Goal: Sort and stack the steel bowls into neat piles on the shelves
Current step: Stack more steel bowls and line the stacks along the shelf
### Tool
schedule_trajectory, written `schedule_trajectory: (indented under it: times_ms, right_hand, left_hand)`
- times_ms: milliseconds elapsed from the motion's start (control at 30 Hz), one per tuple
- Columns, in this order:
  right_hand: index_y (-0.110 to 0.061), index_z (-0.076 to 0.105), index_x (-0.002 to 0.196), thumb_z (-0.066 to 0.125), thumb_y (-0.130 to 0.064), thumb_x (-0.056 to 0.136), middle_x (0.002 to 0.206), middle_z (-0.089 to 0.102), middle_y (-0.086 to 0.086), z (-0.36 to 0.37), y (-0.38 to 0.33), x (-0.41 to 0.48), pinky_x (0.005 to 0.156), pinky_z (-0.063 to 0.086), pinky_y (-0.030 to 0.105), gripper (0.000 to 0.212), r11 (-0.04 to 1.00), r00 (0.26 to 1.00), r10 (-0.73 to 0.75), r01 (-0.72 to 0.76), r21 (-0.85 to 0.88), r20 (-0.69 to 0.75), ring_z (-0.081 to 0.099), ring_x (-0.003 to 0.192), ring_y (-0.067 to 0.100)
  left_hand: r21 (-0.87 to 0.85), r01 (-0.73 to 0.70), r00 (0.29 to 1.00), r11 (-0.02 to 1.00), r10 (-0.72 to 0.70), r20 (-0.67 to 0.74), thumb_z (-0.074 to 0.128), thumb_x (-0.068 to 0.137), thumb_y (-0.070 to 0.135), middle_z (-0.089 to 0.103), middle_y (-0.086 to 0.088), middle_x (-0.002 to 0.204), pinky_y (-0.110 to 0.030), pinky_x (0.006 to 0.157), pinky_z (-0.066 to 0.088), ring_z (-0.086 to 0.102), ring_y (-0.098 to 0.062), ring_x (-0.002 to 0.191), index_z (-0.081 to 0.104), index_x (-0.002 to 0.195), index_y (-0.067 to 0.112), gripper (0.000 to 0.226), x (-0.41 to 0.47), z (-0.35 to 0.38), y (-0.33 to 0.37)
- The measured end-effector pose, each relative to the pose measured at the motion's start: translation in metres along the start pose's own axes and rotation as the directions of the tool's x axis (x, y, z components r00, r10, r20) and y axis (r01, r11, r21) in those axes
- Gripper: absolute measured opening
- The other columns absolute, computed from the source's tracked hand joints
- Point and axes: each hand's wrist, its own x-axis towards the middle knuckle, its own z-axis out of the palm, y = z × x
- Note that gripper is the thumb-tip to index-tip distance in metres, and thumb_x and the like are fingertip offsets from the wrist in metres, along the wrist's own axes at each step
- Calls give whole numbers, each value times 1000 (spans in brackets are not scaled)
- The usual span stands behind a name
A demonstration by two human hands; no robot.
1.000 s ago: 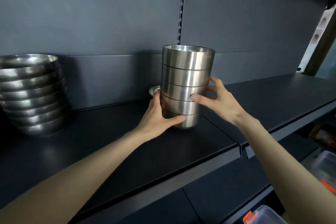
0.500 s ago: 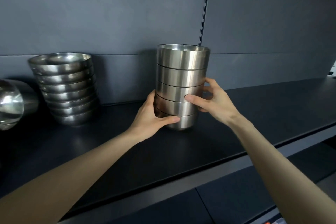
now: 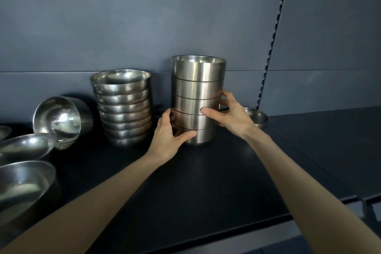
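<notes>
A tall stack of straight-sided steel bowls (image 3: 198, 88) stands upright on the dark shelf (image 3: 206, 181), near its back wall. My left hand (image 3: 168, 137) grips the stack's lower left side, thumb across the bottom bowl. My right hand (image 3: 228, 115) grips its right side at mid height. Just left of it stands a shorter stack of rounded steel bowls (image 3: 123, 107). A single small steel bowl (image 3: 256, 118) sits behind my right hand.
A steel bowl lying on its side (image 3: 59, 119) rests at the left, with two wide shallow bowls (image 3: 22, 147) (image 3: 20, 187) in front of it at the left edge. A slotted upright (image 3: 272, 37) runs up the back wall. The shelf continues to the right.
The tall stack, held in both hands, has moved left along the shelf to stand beside the rounded stack. More loose bowls have come into view at the left.
</notes>
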Motion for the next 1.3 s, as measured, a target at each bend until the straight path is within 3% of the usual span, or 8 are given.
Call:
schedule_trajectory:
  times_ms: [167, 400, 500, 600, 700, 833, 1033, 1300]
  right_hand:
    - [-30, 34, 141, 75, -67, 59, 127, 49, -15, 11, 1, 14, 100, 48, 49, 99, 1000, 1000, 1, -1, -7, -4, 51, 124, 18]
    - [-30, 33, 142, 76, -59, 67, 124, 49, -15, 15, 7, 24, 99, 48, 49, 91, 1000, 1000, -1, 1, 3, -8, 52, 123, 21]
    - [-30, 32, 142, 74, -57, 71, 122, 48, -16, 15, 7, 25, 100, 48, 48, 88, 1000, 1000, -4, 4, -15, -3, 51, 123, 19]
    - [-30, 33, 143, 72, -60, 71, 123, 50, -16, 12, 3, 23, 99, 48, 38, 88, 997, 1000, 0, 1, -72, 11, 53, 119, 15]
    - [-27, 28, 147, 71, -59, 74, 139, 51, -2, 3, 1, 20, 90, 42, 24, 91, 981, 999, 13, -3, -196, 49, 54, 121, 20]
    - [-19, 30, 149, 72, -46, 81, 146, 45, 11, -16, 2, 5, 105, 38, 37, 84, 921, 997, 58, -35, -388, 49, 43, 132, 26]
    - [-21, 43, 140, 69, -37, 86, 138, 50, 13, -58, 15, -32, 104, 41, 43, 62, 791, 992, 123, -79, -606, 31, 46, 127, 31]
    - [-23, 38, 143, 65, -38, 88, 143, 44, 11, -103, 46, -52, 105, 38, 47, 64, 686, 982, 187, -144, -713, -18, 42, 130, 34]
  left_hand:
    - [20, -8, 1000, 1000, 8, -24, 76, 77, 32, 44, -7, 144, -36, 108, 39, 42, -20, 132, 16, 149, 9, 97, 7, -4, -4]
    - [71, 24, 1000, 997, -24, -6, 71, 82, 32, 44, -8, 145, -28, 105, 34, 41, -22, 133, 8, 151, 8, 97, 13, -5, -5]
    - [90, 44, 999, 995, -45, 0, 70, 83, 33, 42, -10, 146, -33, 109, 36, 42, -24, 133, 5, 151, 9, 97, 10, -5, -2]
    - [204, 34, 999, 978, -33, -10, 68, 84, 35, 44, -13, 143, -41, 108, 38, 44, -27, 131, 10, 150, 7, 93, 7, -7, 3]
    - [336, 28, 1000, 941, -24, -17, 66, 86, 36, 44, -17, 142, -45, 105, 41, 47, -31, 127, 22, 147, 5, 81, 1, -10, 9]
    - [543, -14, 1000, 839, 26, -15, 61, 89, 39, 48, -14, 132, -43, 90, 51, 56, -31, 114, 40, 134, 8, 59, -15, -13, 20]
    - [685, -286, 957, 670, 226, 179, 59, 90, 37, 52, -4, 117, -31, 75, 47, 55, -23, 106, 53, 121, 14, 39, -31, 5, 41]
    - [589, -323, 938, 741, 168, 303, 61, 90, 36, 50, -10, 131, -39, 89, 46, 56, -28, 111, 44, 134, 11, 54, -11, 64, 60]
